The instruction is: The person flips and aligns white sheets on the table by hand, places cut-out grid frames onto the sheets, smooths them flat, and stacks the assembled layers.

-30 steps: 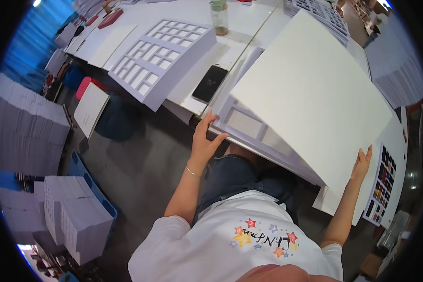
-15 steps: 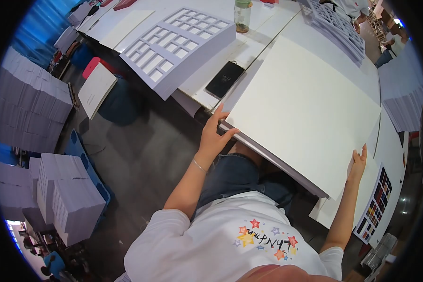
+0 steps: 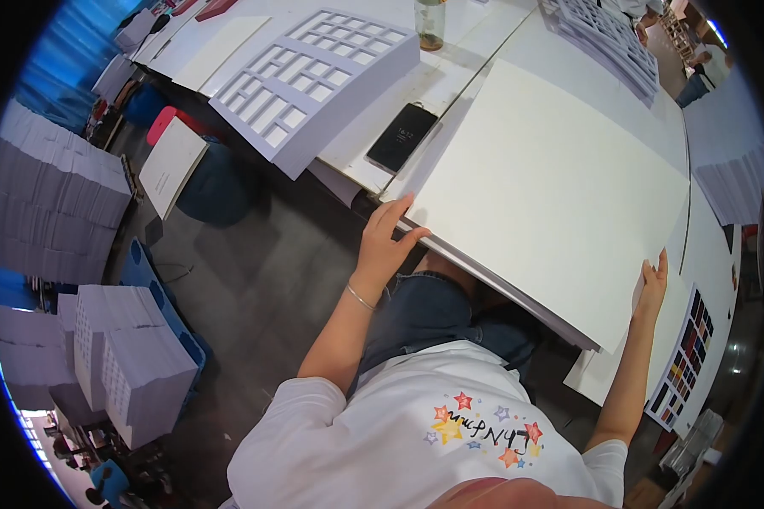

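Note:
A large cream board (image 3: pixel 552 195) lies flat near the table's front edge, covering what is beneath it. My left hand (image 3: pixel 390 237) grips the board's near left corner, thumb on the front edge and fingers on the left side. At the right side, my right hand (image 3: pixel 652 284) touches the board's edge with its fingers pointing up and a little apart. A black phone (image 3: pixel 401 138) rests on the table just left of the board. Beyond the phone stands a thick stack of white frames with rectangular openings (image 3: pixel 314 85).
A glass bottle (image 3: pixel 430 24) and more cut-out frames (image 3: pixel 607 42) stand farther back. A colour-sample sheet (image 3: pixel 683 360) lies at the right edge. White stacks (image 3: pixel 136 373) sit at the lower left. A stool (image 3: pixel 216 187) carries a booklet (image 3: pixel 171 168). Another person is partly visible far right.
The cream board, tilted with a frame showing under it a second ago, now lies flat over that frame. My left hand has closed on its corner; my right hand stays by the right edge.

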The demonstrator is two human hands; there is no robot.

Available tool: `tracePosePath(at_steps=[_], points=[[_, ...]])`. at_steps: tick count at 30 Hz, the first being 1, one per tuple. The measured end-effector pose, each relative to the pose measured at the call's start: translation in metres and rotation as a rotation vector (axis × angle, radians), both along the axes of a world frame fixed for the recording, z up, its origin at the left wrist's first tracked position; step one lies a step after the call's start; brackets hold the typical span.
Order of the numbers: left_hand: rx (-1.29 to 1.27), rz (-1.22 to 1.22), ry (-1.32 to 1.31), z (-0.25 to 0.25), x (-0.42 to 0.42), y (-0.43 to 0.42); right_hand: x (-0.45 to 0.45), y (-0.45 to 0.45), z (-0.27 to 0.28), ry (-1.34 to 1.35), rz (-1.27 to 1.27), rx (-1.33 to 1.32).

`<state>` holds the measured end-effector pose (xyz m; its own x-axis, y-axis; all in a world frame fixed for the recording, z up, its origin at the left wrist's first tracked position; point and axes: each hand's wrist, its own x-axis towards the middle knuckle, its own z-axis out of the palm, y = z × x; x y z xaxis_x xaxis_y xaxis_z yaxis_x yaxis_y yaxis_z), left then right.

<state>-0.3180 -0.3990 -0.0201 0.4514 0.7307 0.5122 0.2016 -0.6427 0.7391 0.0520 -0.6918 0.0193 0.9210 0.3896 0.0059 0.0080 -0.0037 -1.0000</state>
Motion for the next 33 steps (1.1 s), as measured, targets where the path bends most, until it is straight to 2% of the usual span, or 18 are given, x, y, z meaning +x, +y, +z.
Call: tracePosePath(at_steps=[10,13,15,20,23,29,31,33], points=[[-0.006,-0.044,0.045,0.005,0.001,-0.002,-0.007,0.002,0.010,0.000,-0.039,-0.053],[0.064,-0.056,0.026,0.007,0.002,0.001,-0.010,0.005,0.009,-0.012,-0.063,-0.056],[0.172,-0.052,0.117,0.011,0.001,0.002,-0.007,0.002,0.005,-0.030,-0.090,-0.049],[0.155,-0.043,0.136,0.011,0.002,0.003,-0.005,-0.004,0.002,0.008,-0.014,-0.035],[0.082,-0.038,0.093,0.009,0.002,0.002,-0.015,0.005,0.010,0.007,-0.080,-0.058],[0.060,-0.043,0.105,0.009,0.000,0.003,-0.011,0.001,0.004,-0.021,-0.043,-0.012],[0.206,-0.020,0.212,0.011,-0.001,0.006,-0.011,0.002,0.003,-0.045,-0.048,-0.018],[0.192,0.002,0.219,0.011,0.000,0.004,-0.012,0.002,0.005,-0.066,-0.071,-0.033]])
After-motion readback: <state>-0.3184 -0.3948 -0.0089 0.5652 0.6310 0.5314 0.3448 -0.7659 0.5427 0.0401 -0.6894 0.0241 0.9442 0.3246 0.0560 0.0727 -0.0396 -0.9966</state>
